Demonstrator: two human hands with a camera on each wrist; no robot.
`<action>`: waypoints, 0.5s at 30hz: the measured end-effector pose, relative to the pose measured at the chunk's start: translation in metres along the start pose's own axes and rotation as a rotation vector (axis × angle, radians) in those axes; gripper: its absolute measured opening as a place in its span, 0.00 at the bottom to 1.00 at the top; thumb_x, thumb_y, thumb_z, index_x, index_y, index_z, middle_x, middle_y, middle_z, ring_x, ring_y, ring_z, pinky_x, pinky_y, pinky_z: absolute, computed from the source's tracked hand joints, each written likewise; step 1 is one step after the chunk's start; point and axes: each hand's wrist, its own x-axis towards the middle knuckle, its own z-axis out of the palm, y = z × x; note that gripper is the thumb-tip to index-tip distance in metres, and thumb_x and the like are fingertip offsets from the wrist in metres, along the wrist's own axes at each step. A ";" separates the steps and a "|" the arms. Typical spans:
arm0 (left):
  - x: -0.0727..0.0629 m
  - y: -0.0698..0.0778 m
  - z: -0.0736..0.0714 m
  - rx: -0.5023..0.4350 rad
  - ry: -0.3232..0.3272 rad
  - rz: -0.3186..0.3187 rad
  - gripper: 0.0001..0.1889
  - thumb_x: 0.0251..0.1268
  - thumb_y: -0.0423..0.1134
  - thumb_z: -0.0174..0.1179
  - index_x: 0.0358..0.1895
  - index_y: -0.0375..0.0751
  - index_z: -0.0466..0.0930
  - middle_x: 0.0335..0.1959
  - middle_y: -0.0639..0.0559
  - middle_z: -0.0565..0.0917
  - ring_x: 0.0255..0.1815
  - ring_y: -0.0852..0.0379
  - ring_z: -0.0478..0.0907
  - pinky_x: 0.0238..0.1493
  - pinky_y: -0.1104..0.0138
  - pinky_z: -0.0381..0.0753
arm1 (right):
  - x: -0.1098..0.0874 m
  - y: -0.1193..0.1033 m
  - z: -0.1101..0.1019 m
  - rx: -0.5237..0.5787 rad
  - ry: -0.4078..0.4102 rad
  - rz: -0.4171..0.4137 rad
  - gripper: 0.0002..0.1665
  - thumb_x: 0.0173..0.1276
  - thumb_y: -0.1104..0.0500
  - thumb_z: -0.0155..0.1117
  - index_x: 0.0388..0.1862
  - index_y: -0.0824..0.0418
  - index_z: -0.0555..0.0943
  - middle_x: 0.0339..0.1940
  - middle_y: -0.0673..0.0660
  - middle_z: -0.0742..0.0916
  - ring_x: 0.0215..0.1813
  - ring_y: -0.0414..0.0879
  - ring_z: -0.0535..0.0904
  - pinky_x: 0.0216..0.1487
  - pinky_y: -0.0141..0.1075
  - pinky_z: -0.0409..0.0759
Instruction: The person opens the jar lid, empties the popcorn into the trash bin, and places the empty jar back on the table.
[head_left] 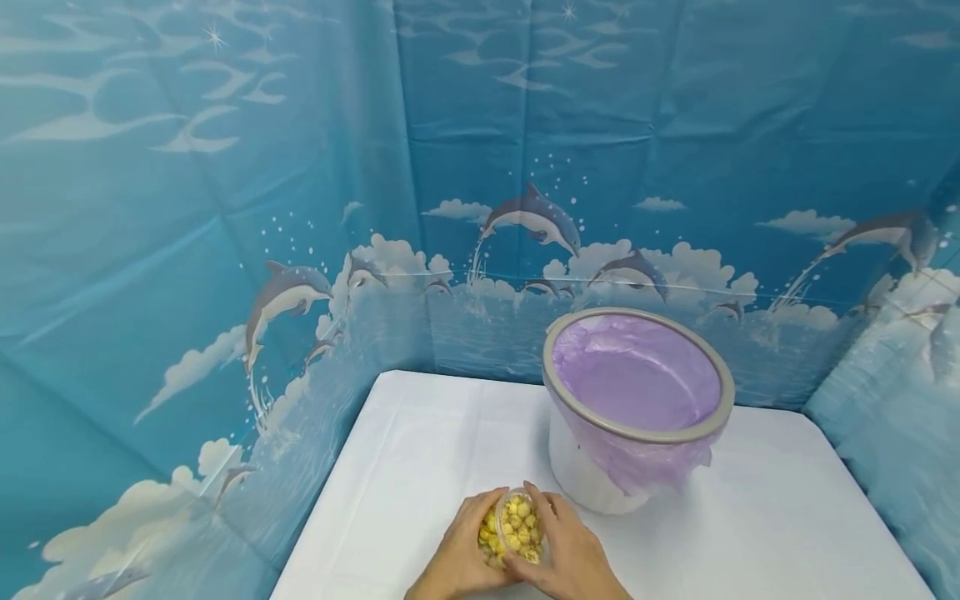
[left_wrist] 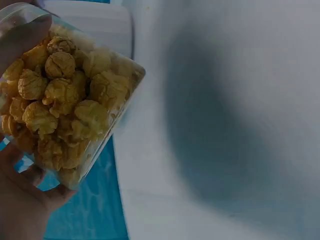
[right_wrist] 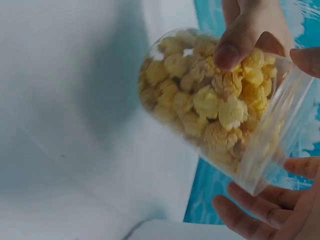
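Observation:
A clear plastic jar [head_left: 491, 540] full of yellow popcorn is held tilted above the white table, low in the head view. My left hand [head_left: 463, 550] grips the jar's body, its thumb pressing the side wall in the right wrist view. The fingers and thumb of my right hand [head_left: 566, 550] are curled round the clear lid [right_wrist: 267, 140] at the jar's end. Popcorn [left_wrist: 60, 100] shows through the wall in the left wrist view, where the jar's bottom end points toward the table.
A white bin [head_left: 585, 467] with a grey rim and a purple liner bag [head_left: 637, 375] stands behind and right of the hands. The white tabletop [head_left: 420, 442] has rounded far corners. A blue dolphin-print curtain [head_left: 480, 125] surrounds it at the back and sides.

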 end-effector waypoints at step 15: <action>0.052 0.065 -0.052 0.496 0.169 0.364 0.62 0.33 0.62 0.85 0.76 0.44 0.63 0.65 0.52 0.76 0.60 0.55 0.77 0.56 0.58 0.82 | 0.028 -0.011 -0.063 0.251 0.049 -0.030 0.53 0.66 0.36 0.71 0.84 0.44 0.57 0.68 0.58 0.77 0.65 0.54 0.78 0.53 0.55 0.84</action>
